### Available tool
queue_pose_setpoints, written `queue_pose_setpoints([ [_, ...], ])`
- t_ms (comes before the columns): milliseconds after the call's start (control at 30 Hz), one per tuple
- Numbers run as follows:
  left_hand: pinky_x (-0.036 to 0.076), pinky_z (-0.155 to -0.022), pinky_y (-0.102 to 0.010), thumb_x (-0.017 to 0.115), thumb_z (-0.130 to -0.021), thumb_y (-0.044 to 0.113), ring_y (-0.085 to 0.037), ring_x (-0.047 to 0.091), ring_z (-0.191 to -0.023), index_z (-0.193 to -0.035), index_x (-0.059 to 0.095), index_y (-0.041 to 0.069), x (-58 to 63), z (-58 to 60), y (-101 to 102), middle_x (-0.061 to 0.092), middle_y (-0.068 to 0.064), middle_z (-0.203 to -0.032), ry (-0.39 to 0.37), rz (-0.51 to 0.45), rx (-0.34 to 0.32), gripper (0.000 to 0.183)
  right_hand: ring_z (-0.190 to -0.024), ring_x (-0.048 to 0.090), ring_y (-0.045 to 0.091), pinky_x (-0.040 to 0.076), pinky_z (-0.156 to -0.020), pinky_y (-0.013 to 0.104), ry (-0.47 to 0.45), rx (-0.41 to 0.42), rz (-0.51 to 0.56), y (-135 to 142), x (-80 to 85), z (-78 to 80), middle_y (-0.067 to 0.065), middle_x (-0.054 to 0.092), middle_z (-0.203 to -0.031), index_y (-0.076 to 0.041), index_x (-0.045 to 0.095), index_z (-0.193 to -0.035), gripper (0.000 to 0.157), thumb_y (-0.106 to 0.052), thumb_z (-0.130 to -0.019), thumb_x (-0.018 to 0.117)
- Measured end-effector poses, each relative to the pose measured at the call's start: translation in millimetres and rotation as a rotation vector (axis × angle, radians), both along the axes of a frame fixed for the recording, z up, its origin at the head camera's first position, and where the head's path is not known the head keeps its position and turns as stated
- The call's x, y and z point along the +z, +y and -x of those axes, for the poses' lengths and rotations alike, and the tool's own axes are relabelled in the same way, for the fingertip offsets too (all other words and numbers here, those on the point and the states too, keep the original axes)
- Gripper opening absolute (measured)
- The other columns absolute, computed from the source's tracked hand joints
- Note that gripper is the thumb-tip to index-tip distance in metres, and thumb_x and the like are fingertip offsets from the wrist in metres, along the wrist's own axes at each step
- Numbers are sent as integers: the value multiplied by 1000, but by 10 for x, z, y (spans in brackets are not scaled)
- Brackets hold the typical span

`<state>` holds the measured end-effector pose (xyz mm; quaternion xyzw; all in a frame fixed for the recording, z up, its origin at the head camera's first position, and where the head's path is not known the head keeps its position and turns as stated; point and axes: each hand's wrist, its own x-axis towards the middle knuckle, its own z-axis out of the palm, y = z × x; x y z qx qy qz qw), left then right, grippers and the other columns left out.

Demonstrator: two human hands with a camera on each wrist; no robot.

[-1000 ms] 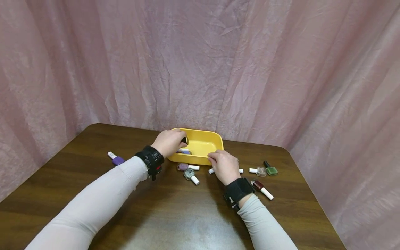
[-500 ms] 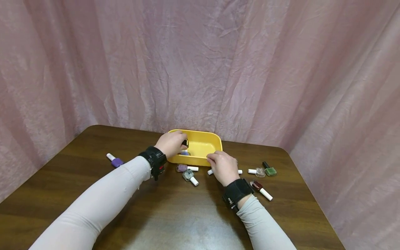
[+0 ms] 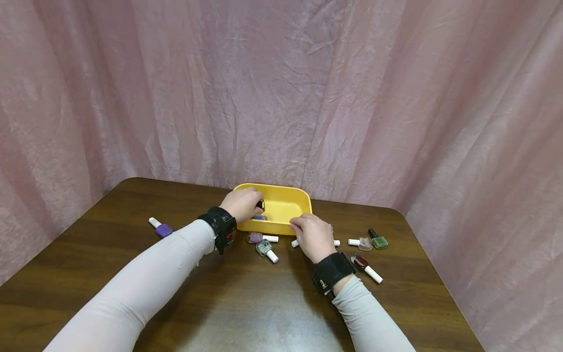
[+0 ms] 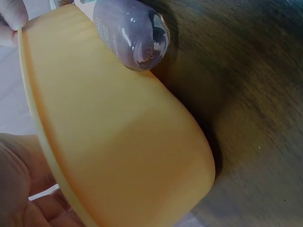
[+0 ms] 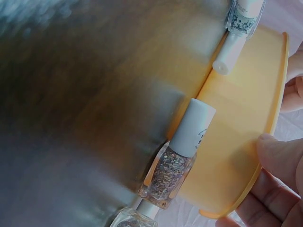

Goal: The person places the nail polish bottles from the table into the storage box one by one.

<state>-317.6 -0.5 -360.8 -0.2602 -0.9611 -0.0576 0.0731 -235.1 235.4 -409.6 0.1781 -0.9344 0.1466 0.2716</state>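
My left hand (image 3: pixel 241 203) reaches over the left end of a yellow plastic bin (image 3: pixel 281 228). Its fingers hold a nail polish bottle whose black part (image 3: pixel 260 204) shows beside the fingertips; the rest is hidden. Below it, a bluish bottle (image 3: pixel 260 217) lies in the bin. With thumb and fingers, my right hand (image 3: pixel 314 235) pinches the bin's front rim near the right corner, seen closer in the right wrist view (image 5: pixel 279 165). Against the bin's outer wall lie a lilac bottle (image 4: pixel 132 35) and a glitter bottle (image 5: pixel 170 172) with a white cap.
A purple bottle (image 3: pixel 164 230) lies left of the left arm. In front of the bin is a grey-green glitter bottle (image 3: pixel 264 248). To the right lie a clear bottle (image 3: pixel 365 243), a green one (image 3: pixel 379 242) and a dark red one (image 3: pixel 360 262). A pink curtain (image 3: pixel 281 98) hangs behind the table.
My left hand has moved slightly right and lower at the bin with the nail polish bottle. The right hand keeps its hold on the rim. The whole head view has shifted a little.
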Motion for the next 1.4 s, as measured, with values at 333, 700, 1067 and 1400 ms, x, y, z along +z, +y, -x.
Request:
queue_pose_setpoints([
  [333, 55, -78, -43, 85, -100, 29, -21, 62, -86, -107, 77, 10, -72, 92, 10, 70, -2, -95, -46, 25, 11, 22, -92, 76, 23, 61, -72, 48, 0, 0, -8, -12, 7, -3, -2, 78, -95, -18, 87, -106, 7, -19, -99, 84],
  [700, 50, -71, -42, 87, -97, 35, -20, 58, -78, -97, 76, 12, -247, 315, -50, 68, 1, -85, -68, 20, -19, 25, -91, 76, 23, 61, -72, 47, 6, 1, -14, -10, 14, -2, -1, 78, -94, -17, 87, -105, 7, -18, -99, 84],
  [1067, 51, -73, -44, 89, -96, 32, -19, 59, -78, -87, 73, 15, -96, 133, -14, 66, 3, -81, -92, 61, 9, 25, -92, 75, 22, 60, -71, 46, 0, 1, -10, -9, 10, -2, -2, 78, -94, -18, 87, -106, 7, -19, -99, 84],
  [1400, 47, -72, -42, 89, -95, 33, -20, 57, -77, -89, 75, 14, -100, 143, 9, 65, 2, -80, -99, 55, 21, 24, -92, 75, 22, 60, -71, 47, -3, -2, -14, 5, 12, -1, -2, 78, -94, -18, 87, -105, 7, -19, -100, 84],
])
